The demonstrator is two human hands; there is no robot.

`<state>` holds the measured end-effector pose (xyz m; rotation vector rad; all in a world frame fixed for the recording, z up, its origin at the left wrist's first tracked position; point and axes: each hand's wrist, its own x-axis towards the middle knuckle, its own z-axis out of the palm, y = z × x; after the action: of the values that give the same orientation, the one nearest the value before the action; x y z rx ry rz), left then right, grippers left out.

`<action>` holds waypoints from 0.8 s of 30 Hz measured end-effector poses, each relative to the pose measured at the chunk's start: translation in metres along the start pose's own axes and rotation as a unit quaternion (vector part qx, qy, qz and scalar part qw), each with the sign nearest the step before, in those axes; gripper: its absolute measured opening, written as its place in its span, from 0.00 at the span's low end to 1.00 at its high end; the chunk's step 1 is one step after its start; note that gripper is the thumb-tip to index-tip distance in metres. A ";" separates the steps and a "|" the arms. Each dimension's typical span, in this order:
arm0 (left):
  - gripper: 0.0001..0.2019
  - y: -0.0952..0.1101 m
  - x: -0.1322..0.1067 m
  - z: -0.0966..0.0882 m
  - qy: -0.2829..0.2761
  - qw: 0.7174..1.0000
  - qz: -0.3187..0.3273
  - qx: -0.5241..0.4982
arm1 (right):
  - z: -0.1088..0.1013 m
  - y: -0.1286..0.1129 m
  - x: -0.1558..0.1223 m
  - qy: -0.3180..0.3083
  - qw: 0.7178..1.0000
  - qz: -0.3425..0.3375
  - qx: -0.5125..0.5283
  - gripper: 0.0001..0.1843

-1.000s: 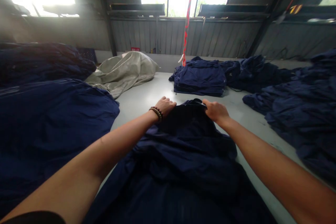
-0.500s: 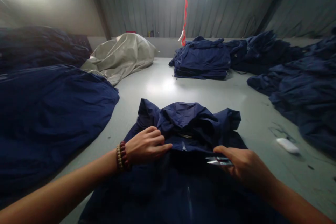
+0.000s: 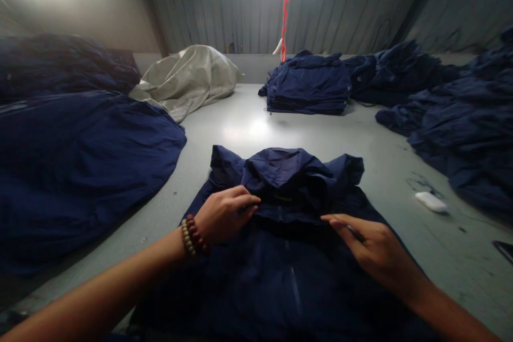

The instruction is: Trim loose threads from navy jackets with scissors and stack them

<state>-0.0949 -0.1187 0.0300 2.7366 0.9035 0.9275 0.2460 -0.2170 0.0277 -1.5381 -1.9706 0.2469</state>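
Note:
A navy hooded jacket [image 3: 264, 272] lies front up on the table before me, its hood at the far end and a zip running down its middle. At the left side of the neck opening, my left hand [image 3: 224, 214], with beads on its wrist, has its fingers closed on the cloth. My right hand [image 3: 368, 240] is at the right side of the neck, thumb and forefinger at the fabric edge. Thread snips [image 3: 355, 233] are held within that hand, mostly hidden by the fingers.
Navy cloth piles stand left [image 3: 88, 165] and right [image 3: 476, 139]. At the back are a folded navy stack [image 3: 308, 85] and a pale grey sheet [image 3: 192, 77]. A white earphone-case-like object [image 3: 431, 202] lies on the right; a red cord [image 3: 285, 16] hangs over the table [image 3: 224, 123].
The snips' blades pointed left out of my right hand before; now they are mostly covered. The jacket's neck edge has been laid lower, and both hands have shifted slightly.

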 end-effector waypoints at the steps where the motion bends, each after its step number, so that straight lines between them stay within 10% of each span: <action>1: 0.10 -0.002 0.006 -0.001 0.021 0.999 -0.042 -0.016 | -0.004 -0.004 0.006 0.030 0.999 0.021 -0.007 0.21; 5: 0.21 -0.022 0.038 0.001 0.062 0.986 -0.155 0.013 | -0.011 -0.005 0.043 0.085 0.990 0.095 -0.058 0.25; 9: 0.35 -0.046 0.071 0.013 -0.009 0.964 -0.262 0.036 | 0.000 0.015 0.084 0.100 0.975 0.160 -0.119 0.29; 14: 0.20 -0.055 0.087 0.007 -0.045 0.950 -0.309 0.009 | -0.003 0.025 0.103 0.084 0.971 0.168 -0.150 0.20; 20: 0.12 -0.002 0.036 -0.041 0.109 0.980 -0.164 -0.014 | -0.041 0.012 0.028 0.193 0.976 0.028 -0.099 0.17; 24: 0.08 0.040 -0.037 -0.053 0.155 0.969 -0.173 -0.084 | -0.045 0.030 -0.056 0.121 0.987 -0.073 -0.074 0.18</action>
<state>-0.1296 -0.1765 0.0646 2.2287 1.2385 1.3047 0.3033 -0.2698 0.0280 -1.4293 -1.9303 -0.1452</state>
